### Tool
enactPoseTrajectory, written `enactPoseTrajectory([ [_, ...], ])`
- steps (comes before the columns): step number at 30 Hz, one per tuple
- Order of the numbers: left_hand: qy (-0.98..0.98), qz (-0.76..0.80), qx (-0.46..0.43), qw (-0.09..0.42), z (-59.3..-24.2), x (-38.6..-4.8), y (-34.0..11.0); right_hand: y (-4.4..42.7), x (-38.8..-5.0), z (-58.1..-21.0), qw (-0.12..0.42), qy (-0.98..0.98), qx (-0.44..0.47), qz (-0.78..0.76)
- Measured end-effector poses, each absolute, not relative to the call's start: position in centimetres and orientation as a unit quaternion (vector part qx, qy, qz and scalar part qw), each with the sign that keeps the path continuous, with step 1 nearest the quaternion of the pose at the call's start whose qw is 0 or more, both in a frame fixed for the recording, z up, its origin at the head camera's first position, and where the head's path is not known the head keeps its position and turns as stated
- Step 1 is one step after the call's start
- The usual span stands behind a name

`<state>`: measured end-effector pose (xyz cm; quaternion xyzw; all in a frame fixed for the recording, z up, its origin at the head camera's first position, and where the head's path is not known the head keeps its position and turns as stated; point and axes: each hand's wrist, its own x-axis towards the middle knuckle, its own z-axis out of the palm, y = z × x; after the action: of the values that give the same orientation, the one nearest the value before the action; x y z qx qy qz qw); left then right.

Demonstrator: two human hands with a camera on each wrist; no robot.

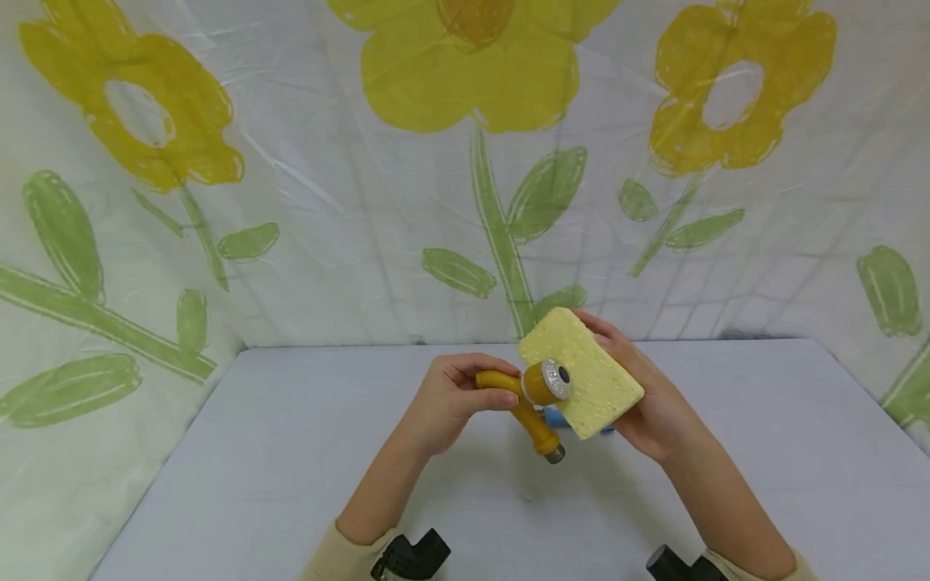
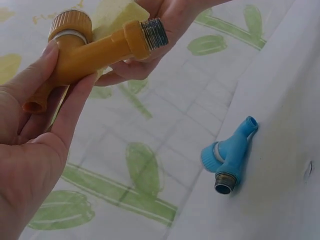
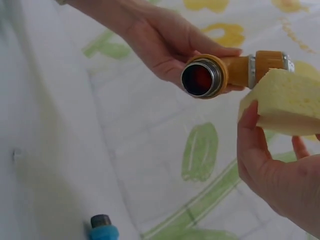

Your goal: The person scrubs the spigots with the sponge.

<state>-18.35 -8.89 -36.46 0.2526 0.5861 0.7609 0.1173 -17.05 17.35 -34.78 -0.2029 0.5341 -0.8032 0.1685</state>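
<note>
My left hand (image 1: pixel 445 407) pinches an orange-yellow faucet (image 1: pixel 532 424) between thumb and fingers. Its ribbed knob has a silver cap with a dark centre, and one end carries metal threads. A pale yellow block sponge (image 1: pixel 588 363) is gripped along its edges by my right hand (image 1: pixel 657 407). In the head view the knob overlaps the sponge's face; the right wrist view shows the two close together, and whether they touch I cannot tell. On the table lies a similar blue faucet (image 2: pixel 230 155), mostly hidden behind the sponge in the head view.
The white table (image 1: pixel 291 452) stretches out below both hands. Behind it hangs a pale sheet (image 1: pixel 349 234) painted with yellow flowers and green leaves. A black device (image 1: pixel 412 557) is strapped to the left wrist, another (image 1: pixel 683 565) to the right.
</note>
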Motion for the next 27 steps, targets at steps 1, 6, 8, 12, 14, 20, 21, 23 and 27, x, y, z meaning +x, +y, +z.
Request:
enactPoseTrajectory([
  [1, 0.588, 0.758, 0.255, 0.121, -36.4, -18.4, -8.9, 17.4, -17.1, -34.8, 0.171, 0.534, -0.204, -0.802],
  [6, 0.600, 0.743, 0.264, 0.136, -36.3, -18.3, -8.9, 17.5, -17.0, -34.8, 0.172, 0.541, -0.200, -0.798],
  [8, 0.604, 0.740, 0.265, 0.132, -36.2, -18.4, -8.9, 17.6, -17.1, -34.7, 0.175, 0.548, -0.201, -0.793],
  [12, 0.614, 0.735, 0.263, 0.119, -36.0, -18.4, -9.1, 18.3, -17.2, -34.5, 0.196, 0.571, -0.212, -0.769],
  [14, 0.622, 0.728, 0.262, 0.117, -35.9, -18.5, -9.3, 18.7, -17.2, -34.4, 0.206, 0.594, -0.213, -0.748],
  [20, 0.667, 0.681, 0.274, 0.125, -35.9, -18.7, -9.8, 19.8, -17.4, -33.8, 0.214, 0.692, -0.180, -0.665],
  [21, 0.676, 0.671, 0.278, 0.125, -35.9, -18.8, -9.8, 20.0, -17.4, -33.7, 0.213, 0.706, -0.179, -0.652],
  [23, 0.688, 0.655, 0.285, 0.126, -36.1, -18.9, -9.8, 20.2, -17.4, -33.4, 0.212, 0.729, -0.186, -0.624],
  [27, 0.700, 0.634, 0.300, 0.133, -36.3, -19.0, -9.7, 20.2, -17.4, -33.1, 0.207, 0.761, -0.217, -0.576],
])
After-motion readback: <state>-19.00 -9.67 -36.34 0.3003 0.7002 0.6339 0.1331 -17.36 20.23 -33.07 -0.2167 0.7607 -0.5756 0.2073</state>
